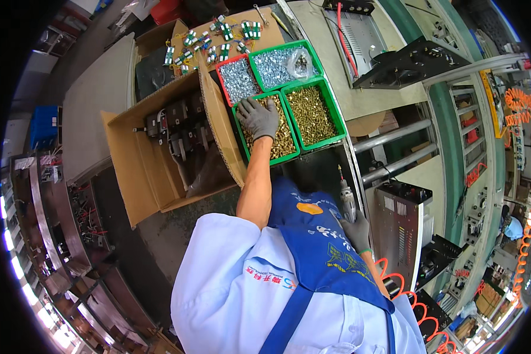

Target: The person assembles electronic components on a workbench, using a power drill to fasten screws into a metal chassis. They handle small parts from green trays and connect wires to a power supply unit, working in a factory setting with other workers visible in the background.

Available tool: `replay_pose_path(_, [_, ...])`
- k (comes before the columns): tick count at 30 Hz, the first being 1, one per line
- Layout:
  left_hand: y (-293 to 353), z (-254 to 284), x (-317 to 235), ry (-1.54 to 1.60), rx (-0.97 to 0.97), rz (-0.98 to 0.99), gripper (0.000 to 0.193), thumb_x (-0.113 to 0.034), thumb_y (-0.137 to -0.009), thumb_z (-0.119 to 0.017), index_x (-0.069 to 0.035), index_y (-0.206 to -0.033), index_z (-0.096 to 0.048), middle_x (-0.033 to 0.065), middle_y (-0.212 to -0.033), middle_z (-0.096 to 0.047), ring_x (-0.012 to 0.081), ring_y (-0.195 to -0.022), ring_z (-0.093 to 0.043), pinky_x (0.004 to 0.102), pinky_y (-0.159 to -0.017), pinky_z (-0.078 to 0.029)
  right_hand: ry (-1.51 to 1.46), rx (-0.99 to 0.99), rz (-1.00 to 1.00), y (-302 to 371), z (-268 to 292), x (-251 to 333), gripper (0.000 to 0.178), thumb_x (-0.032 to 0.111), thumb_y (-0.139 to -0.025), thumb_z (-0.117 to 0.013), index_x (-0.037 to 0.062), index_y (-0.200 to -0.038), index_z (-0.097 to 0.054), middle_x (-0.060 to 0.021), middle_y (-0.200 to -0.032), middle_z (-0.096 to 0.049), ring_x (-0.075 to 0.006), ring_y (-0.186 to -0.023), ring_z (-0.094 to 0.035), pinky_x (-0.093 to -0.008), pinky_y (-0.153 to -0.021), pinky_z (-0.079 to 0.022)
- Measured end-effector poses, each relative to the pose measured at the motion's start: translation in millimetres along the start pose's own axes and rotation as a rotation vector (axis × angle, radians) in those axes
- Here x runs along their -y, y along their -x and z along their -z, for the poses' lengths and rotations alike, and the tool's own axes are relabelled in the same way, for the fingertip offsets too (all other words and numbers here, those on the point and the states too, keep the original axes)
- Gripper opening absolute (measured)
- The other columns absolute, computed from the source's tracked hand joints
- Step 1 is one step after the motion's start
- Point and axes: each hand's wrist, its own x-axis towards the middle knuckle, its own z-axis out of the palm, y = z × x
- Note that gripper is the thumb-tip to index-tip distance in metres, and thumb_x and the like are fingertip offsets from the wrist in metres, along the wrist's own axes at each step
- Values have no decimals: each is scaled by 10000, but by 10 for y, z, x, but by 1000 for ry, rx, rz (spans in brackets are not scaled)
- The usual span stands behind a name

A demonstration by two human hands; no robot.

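Note:
My left hand (258, 120), in a grey glove, lies palm down over a green bin (288, 157) of brass-coloured screws (282, 137). Its fingers are spread and touch the contents near the bin's far left corner; anything under the palm is hidden. Low on the right side, my gloved right hand (357, 231) is wrapped round a silver power screwdriver (347, 199). The tool stands nearly upright, bit pointing away from me, close to the bench edge.
Beside that bin sit another green bin (310, 115) of brass parts, a red bin (239, 82) and a green bin (275, 66) of silver parts. An open cardboard box (137, 177) stands left. Wired connectors (224, 52) lie beyond. A black panel (404, 66) and orange coiled hose (407, 298) are right.

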Motion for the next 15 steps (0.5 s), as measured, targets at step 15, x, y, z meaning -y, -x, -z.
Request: replay_pose_path(15, [251, -6, 283, -97, 102, 94, 897, -571, -1049, -375, 97, -1608, -162, 291, -1700, -131, 432, -1584, -101, 591, -1252, -117, -68, 54, 30, 114, 220, -253, 446, 274, -760, -783, -46, -1050, -671, -266, -889, -723, -374, -845, -733, -451, -783, -550])
